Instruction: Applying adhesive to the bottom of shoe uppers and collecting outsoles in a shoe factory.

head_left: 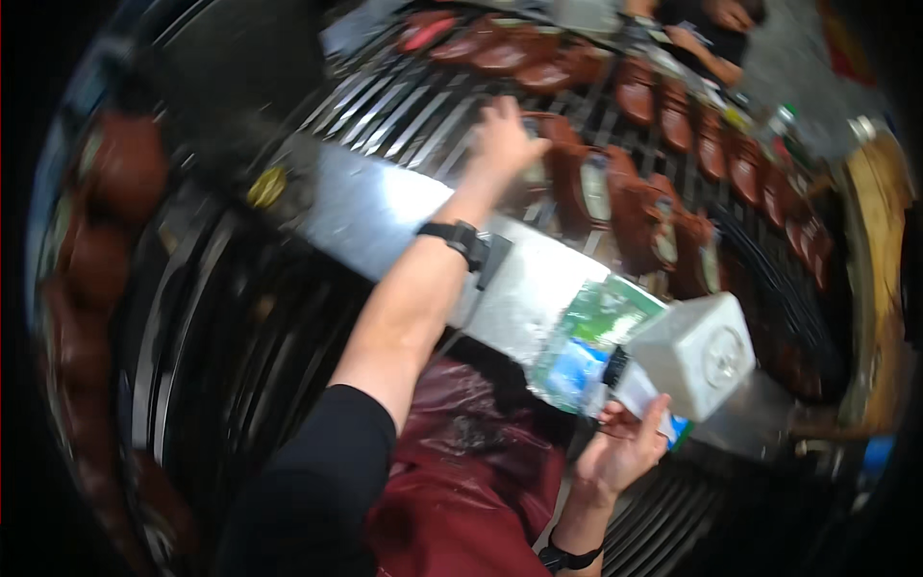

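Observation:
My left hand (505, 144) reaches over the slatted rack, its fingers apart and somewhat blurred. Its thumb is beside the nearest reddish-brown leather shoe (556, 135); whether they touch is unclear. More brown shoes (630, 197) with pale insides continue to the right of it. Low on the right, my right hand (625, 452) is turned palm up, fingers curled and thumb raised. What lies in its fingers, if anything, is hidden. Just above it a white plastic jug (692, 356) lies tilted with its base toward me. A green and blue plastic packet (591, 332) lies beside the jug.
A metal ledge (375, 207) runs along the rack's near side. Brown shoes (519, 53) line the far side, and others (101, 260) stand at far left. Dark cords (769, 260) lie at right, near a wooden board (875, 279). Another person (707, 43) is at the back.

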A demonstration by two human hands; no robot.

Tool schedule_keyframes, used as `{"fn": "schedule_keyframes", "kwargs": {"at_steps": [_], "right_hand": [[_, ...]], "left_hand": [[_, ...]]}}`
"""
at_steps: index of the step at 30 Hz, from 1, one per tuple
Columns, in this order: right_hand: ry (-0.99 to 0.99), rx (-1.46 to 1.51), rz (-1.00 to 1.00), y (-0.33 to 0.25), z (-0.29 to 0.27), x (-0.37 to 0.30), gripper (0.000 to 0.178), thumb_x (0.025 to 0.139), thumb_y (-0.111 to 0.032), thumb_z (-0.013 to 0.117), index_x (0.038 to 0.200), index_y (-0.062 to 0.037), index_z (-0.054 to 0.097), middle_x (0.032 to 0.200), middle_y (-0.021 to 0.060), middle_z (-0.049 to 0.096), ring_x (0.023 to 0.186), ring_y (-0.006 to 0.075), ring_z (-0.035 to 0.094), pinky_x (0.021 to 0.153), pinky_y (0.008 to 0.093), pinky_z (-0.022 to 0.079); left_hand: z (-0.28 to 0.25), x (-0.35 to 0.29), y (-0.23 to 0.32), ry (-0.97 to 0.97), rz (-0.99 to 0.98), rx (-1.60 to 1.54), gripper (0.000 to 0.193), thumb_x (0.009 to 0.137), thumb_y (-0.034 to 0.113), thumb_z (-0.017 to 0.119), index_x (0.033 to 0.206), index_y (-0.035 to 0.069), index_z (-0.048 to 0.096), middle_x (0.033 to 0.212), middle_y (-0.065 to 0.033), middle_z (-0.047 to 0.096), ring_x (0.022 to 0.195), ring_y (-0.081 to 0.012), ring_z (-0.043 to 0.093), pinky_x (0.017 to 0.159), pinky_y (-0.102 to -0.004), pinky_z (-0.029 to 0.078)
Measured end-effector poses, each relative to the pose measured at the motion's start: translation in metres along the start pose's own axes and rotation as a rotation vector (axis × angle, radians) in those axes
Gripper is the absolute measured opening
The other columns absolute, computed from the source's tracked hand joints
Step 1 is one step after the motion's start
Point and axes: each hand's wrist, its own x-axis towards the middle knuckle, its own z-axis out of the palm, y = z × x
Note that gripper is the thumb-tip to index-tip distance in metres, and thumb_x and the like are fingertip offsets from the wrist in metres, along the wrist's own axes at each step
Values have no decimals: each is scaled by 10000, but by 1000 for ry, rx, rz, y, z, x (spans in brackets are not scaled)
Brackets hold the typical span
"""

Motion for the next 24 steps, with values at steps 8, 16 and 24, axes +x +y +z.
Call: {"fn": "schedule_keyframes", "kwargs": {"at_steps": [8,16,24], "right_hand": [[-99,-105,61,-15,-42,-6,435,1020,-306,738,1297,7,617,932,28,620,759,94,562,648,217,444],[-155,-140,32,-16,-62,-25,310,1069,-261,652,1257,-15,630,1027,88,679,675,129,575,536,269,466],[61,-231,-325,-11,-86,-6,192,1036,-131,693,1124,36,654,891,147,716,587,176,666,481,277,545]], "left_hand": [[-218,-318,-140,553,-17,-117,92,875,130,772,894,42,791,796,-141,761,715,-262,748,700,-379,584],[-533,-648,-350,58,-998,1216,688,861,613,687,1156,-6,749,1106,-221,753,1040,-381,722,908,-489,554],[-487,-633,-495,323,-494,-774,315,874,112,709,1176,39,758,1295,-126,712,1234,-245,635,1098,-383,461]]}}
